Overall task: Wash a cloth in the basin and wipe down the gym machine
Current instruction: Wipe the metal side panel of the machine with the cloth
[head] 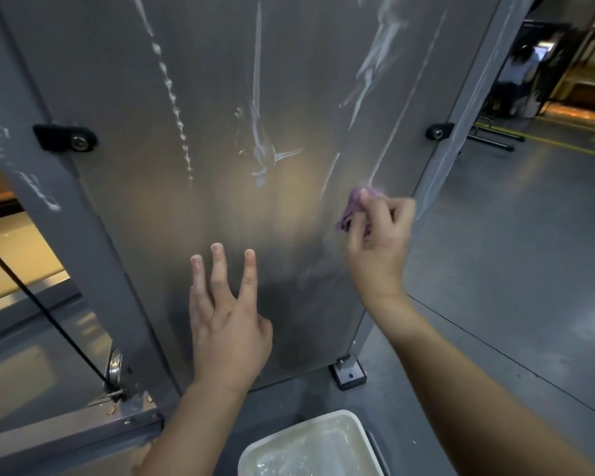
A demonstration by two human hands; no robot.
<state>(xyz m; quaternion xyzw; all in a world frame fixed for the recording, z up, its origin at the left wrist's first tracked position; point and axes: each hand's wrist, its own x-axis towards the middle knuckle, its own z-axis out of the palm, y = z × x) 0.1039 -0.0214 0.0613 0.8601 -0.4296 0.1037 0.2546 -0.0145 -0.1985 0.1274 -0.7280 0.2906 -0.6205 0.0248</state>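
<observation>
Wiping step in hand — purple cloth (352,209) bunched in curled right hand (378,242) fingers against the machine panel (220,80). Left hand (225,324) spread flat, bracing. Basin (310,448) below. Next, probably — upward sweeps over remaining white streaks (258,97).

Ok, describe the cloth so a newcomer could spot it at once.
Find the big grey machine panel streaked with white foam. Near its right edge, the right hand grips the cloth against the metal. It is the only purple thing there, small and crumpled.

Both hands raised: left hand (229,324) flat, fingers spread; right hand (378,242) curled in a grip
</observation>
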